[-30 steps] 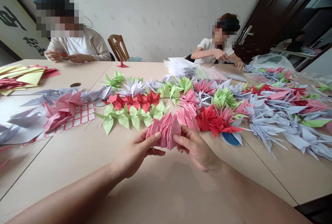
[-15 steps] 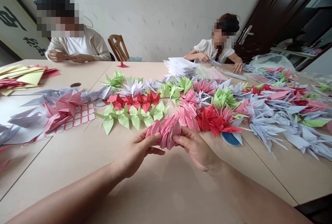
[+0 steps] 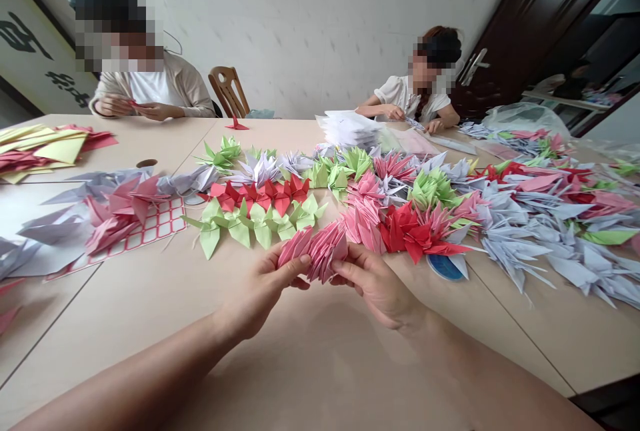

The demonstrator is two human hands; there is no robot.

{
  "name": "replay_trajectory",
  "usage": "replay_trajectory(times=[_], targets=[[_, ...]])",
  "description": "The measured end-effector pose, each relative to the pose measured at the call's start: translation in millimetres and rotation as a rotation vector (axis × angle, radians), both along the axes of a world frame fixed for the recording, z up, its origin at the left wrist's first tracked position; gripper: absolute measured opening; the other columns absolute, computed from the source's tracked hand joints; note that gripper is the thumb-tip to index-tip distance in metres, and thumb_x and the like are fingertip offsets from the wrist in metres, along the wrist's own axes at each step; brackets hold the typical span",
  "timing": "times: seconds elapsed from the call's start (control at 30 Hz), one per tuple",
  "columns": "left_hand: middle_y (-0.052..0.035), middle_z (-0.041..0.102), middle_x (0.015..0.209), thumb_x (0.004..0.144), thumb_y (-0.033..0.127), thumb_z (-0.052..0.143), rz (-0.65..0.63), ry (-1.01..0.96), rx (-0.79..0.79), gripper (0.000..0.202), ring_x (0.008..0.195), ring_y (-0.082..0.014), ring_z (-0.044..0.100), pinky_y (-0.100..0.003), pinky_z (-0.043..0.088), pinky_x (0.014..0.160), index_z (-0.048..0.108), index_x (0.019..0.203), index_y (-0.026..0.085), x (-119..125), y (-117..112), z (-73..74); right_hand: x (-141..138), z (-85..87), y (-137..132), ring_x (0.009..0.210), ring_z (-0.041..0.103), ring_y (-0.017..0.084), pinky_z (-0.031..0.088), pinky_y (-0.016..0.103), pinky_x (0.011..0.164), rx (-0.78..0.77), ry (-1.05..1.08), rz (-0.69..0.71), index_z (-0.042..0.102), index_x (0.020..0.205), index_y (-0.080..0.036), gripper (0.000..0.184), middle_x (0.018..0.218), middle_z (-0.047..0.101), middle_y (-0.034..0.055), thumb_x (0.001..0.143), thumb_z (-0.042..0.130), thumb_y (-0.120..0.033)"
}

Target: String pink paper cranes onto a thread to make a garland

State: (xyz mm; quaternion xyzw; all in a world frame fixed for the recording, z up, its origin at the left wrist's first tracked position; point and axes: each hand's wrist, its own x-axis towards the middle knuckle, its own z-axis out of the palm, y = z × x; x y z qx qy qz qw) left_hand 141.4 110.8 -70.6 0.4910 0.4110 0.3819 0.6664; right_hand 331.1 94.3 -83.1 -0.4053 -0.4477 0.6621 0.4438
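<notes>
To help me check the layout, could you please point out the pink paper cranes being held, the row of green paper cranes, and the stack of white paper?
Pink paper cranes (image 3: 325,251): head view, on their folded bodies.
Green paper cranes (image 3: 260,234): head view, mid-row.
Stack of white paper (image 3: 347,128): head view, top sheets.

Room for the left hand (image 3: 263,291) and right hand (image 3: 380,284) back toward the body, over the beige tabletop (image 3: 320,364), and sideways along its near part. Ahead, green origami cranes (image 3: 245,224) sit just past the left hand, red origami cranes (image 3: 410,234) just past the right. Further right, lavender origami cranes (image 3: 515,244) and a blue disc (image 3: 444,268) obstruct. Pink origami cranes (image 3: 325,251) fill the gap between hands.
</notes>
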Motion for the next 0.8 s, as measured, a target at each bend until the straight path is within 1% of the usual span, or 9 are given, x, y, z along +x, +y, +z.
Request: replay_trajectory(times=[0.2,0.43,0.57,0.67,0.8], targets=[[-0.002,0.065,0.09,0.083,0.038,0.064,-0.006,0.027,0.02,0.023,0.08,-0.0155,0.055,-0.028,0.046,0.072,0.064,0.098,0.021,-0.8,-0.1,0.6,-0.8,0.6,0.5,0.089,0.057,0.015,0.043,0.03,0.079,-0.005,-0.034,-0.015,0.064,0.102,-0.021,0.029,0.1,0.065,0.0029,0.08,0.068,-0.041],[-0.0015,0.063,0.084,0.081,0.036,0.067,-0.012,0.014,0.048,0.02,0.077,-0.0148,0.053,-0.027,0.044,0.07,0.062,0.092,0.019,-1.1,1.1,-1.0,0.2,-0.5,-0.2,0.089,0.058,0.015,0.044,0.029,0.078,0.016,-0.044,-0.005,0.065,0.102,-0.022,0.027,0.099,0.065,0.0025,0.082,0.067,-0.039],[-0.0018,0.065,0.086,0.081,0.037,0.067,-0.009,0.004,0.042,0.021,0.077,-0.0153,0.054,-0.027,0.045,0.071,0.064,0.095,0.021,0.1,1.2,0.7,0.4,0.3,-0.2,0.089,0.058,0.016,0.043,0.029,0.077,0.01,-0.053,-0.008,0.065,0.102,-0.021,0.029,0.1,0.066,0.0034,0.081,0.067,-0.041],[-0.0018,0.066,0.089,0.082,0.038,0.066,-0.011,-0.004,0.036,0.022,0.078,-0.0155,0.056,-0.028,0.046,0.071,0.065,0.098,0.022,0.6,0.9,1.9,0.2,0.5,0.2,0.089,0.058,0.016,0.044,0.029,0.077,0.0,-0.026,0.006,0.064,0.105,-0.02,0.031,0.102,0.066,0.0047,0.081,0.067,-0.04],[-0.0019,0.067,0.093,0.083,0.038,0.065,-0.027,-0.025,0.024,0.021,0.081,-0.0147,0.057,-0.027,0.047,0.072,0.064,0.097,0.022,0.4,0.7,1.3,-0.1,2.0,0.3,0.09,0.059,0.016,0.046,0.031,0.08,-0.038,0.081,0.019,0.065,0.105,-0.02,0.031,0.104,0.065,0.0052,0.08,0.07,-0.037]])
